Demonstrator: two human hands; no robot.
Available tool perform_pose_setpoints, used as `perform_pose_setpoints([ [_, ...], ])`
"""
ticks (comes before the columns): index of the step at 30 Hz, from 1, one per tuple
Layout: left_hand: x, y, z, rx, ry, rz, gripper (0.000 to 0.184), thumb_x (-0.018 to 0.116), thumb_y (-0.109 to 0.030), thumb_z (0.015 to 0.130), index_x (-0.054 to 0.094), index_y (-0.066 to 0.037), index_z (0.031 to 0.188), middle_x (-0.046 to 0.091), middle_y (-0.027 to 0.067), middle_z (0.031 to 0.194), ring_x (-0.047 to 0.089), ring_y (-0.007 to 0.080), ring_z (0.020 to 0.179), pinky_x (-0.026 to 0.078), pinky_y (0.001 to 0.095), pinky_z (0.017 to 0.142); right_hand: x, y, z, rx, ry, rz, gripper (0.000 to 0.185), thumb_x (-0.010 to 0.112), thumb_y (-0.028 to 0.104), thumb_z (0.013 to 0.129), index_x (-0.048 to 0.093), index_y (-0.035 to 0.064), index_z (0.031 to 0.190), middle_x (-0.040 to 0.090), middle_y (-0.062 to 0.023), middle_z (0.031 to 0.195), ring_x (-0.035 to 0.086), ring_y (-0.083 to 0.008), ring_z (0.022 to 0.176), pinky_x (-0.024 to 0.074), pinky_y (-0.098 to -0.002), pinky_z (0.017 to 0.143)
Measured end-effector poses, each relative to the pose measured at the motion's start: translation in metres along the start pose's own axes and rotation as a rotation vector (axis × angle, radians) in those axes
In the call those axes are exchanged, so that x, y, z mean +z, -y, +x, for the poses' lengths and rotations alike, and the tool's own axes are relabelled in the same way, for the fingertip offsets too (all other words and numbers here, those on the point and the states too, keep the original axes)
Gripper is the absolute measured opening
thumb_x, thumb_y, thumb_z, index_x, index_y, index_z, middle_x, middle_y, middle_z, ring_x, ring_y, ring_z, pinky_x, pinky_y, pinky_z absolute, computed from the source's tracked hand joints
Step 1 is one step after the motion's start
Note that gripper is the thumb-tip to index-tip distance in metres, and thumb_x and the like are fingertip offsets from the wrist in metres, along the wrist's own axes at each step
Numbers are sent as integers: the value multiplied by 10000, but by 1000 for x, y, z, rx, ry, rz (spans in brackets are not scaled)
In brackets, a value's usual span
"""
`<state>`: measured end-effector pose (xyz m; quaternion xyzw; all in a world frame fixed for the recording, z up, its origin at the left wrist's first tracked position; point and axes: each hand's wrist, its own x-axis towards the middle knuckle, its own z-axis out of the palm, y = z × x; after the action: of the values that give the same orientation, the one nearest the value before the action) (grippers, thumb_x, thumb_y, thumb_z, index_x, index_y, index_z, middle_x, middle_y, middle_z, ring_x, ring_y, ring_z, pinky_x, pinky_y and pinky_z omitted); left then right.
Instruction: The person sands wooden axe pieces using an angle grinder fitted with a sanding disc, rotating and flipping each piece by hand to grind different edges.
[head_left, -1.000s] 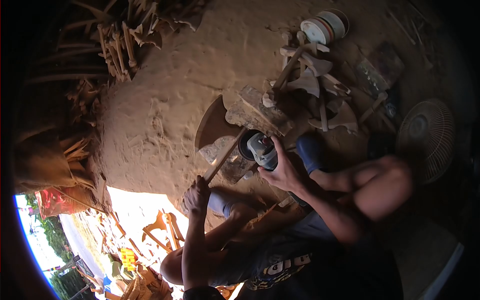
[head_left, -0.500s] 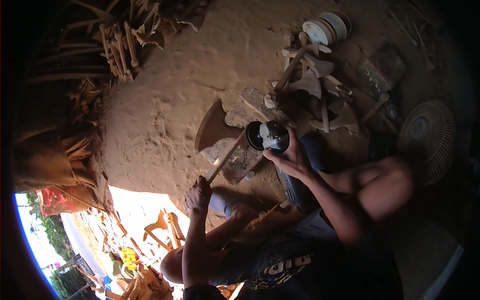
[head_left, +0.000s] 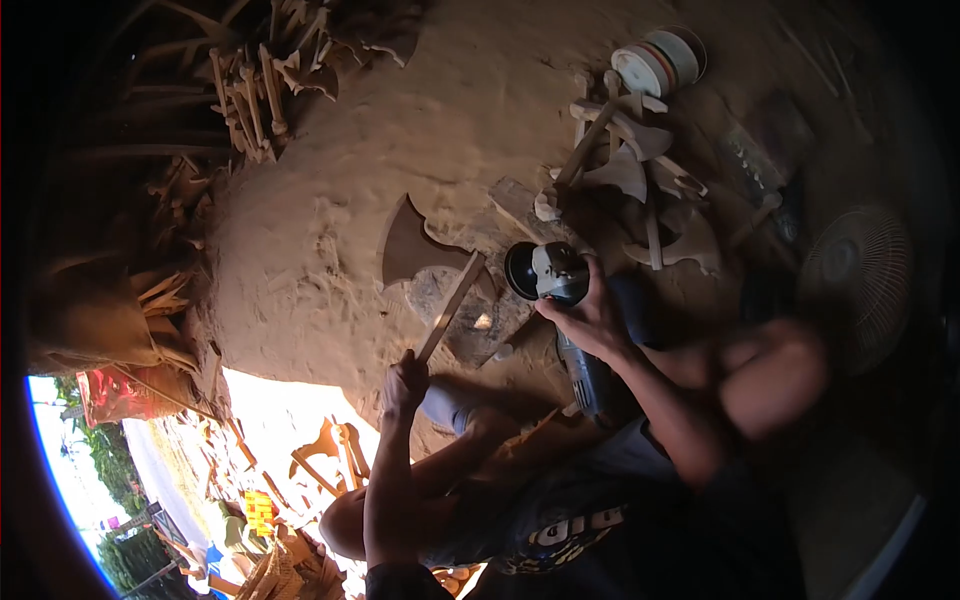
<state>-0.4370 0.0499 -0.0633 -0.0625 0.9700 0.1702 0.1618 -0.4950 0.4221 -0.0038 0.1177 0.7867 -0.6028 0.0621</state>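
Observation:
My left hand (head_left: 404, 385) is closed round the lower handle of a wooden axe (head_left: 448, 310). Its broad curved blade (head_left: 408, 246) points up and left, above a worn block (head_left: 470, 325) on the ground. An angle grinder (head_left: 558, 273) is gripped in my right hand (head_left: 592, 318), fingers wrapped round its head. The grinder's round dark disc (head_left: 520, 270) faces the axe, with a small gap between disc and wood. Part of the grinder's body (head_left: 583, 378) runs back beneath my right wrist.
Several axe-shaped wooden pieces (head_left: 620, 175) lie in a pile beyond the grinder, near a white bucket (head_left: 655, 62). A round fan (head_left: 855, 285) stands at the right. More wooden pieces (head_left: 245, 100) are heaped at upper left. A bright opening (head_left: 290, 410) lies at lower left.
The axe has turned in my left hand, so its blade sits further left and its head has come away from the disc. My right hand and the grinder have shifted slightly right and down.

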Motion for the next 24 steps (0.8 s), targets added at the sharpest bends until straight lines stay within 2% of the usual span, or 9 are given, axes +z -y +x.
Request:
perform_pose_setpoints([
  [3, 10, 28, 5, 63, 62, -56, 303, 673, -337, 919, 684, -35, 939, 663, 210, 698, 666, 394, 648, 503, 481, 598, -11, 22, 2, 103, 29, 135, 826, 838, 269, 769, 374, 22, 1406, 657, -189, 1135, 673, -274, 1035, 531, -400, 914],
  [6, -12, 21, 5, 60, 239, -96, 348, 735, -347, 880, 653, -16, 949, 668, 222, 733, 679, 412, 731, 512, 497, 641, -30, 63, 1, -12, -21, 142, 823, 851, 256, 764, 386, 25, 1402, 640, -173, 1183, 649, -245, 1073, 516, -395, 940],
  [7, -13, 22, 6, 46, 272, -34, 349, 766, -361, 859, 678, -46, 981, 697, 182, 782, 691, 370, 739, 526, 464, 658, -33, 65, 3, -41, -40, 159, 771, 840, 208, 782, 404, 23, 1391, 637, -130, 1161, 637, -205, 1038, 519, -373, 923],
  [10, -24, 21, 10, 137, 316, 37, 304, 767, -342, 853, 698, -106, 1031, 721, 112, 893, 698, 329, 841, 525, 465, 739, -54, 99, 2, -145, -35, 313, 688, 812, 149, 809, 430, 18, 1366, 627, -97, 1121, 619, -169, 992, 523, -345, 893],
  [13, -32, 10, 5, 62, 108, 213, 255, 747, -271, 838, 705, -197, 1079, 672, 60, 1056, 611, 288, 1115, 429, 490, 943, -74, 122, -6, -132, -99, 359, 576, 798, 117, 821, 488, 4, 1293, 617, -88, 1098, 614, -160, 956, 521, -333, 862],
  [17, 0, 17, 18, 186, -241, 270, 236, 693, -127, 791, 682, -152, 1026, 652, 107, 1027, 610, 321, 1073, 442, 473, 942, -99, 140, -21, -162, -183, 354, 626, 810, 156, 828, 479, -6, 1333, 634, -106, 1097, 626, -172, 939, 527, -341, 850],
  [20, 3, 11, 18, 234, -225, 83, 228, 667, -116, 776, 671, -141, 1003, 649, 114, 1012, 610, 334, 1056, 444, 470, 948, -117, 155, -33, -156, -170, 407, 603, 789, 150, 835, 487, -13, 1331, 637, -122, 1075, 639, -189, 907, 544, -341, 791],
  [21, -3, 10, 18, 346, -319, 32, 193, 669, -208, 760, 675, -127, 935, 668, 135, 933, 643, 365, 931, 493, 462, 853, -124, 152, -30, -223, -209, 406, 435, 756, 157, 869, 528, 14, 1211, 632, -113, 885, 641, -193, 655, 559, -326, 579],
  [24, -72, -34, 0, 215, -83, -47, 244, 673, -295, 738, 678, -94, 876, 690, 160, 866, 657, 397, 802, 517, 460, 724, -142, 178, -47, -269, -250, 393, 437, 760, 174, 874, 529, 7, 1206, 646, -128, 887, 641, -194, 642, 553, -324, 560],
])
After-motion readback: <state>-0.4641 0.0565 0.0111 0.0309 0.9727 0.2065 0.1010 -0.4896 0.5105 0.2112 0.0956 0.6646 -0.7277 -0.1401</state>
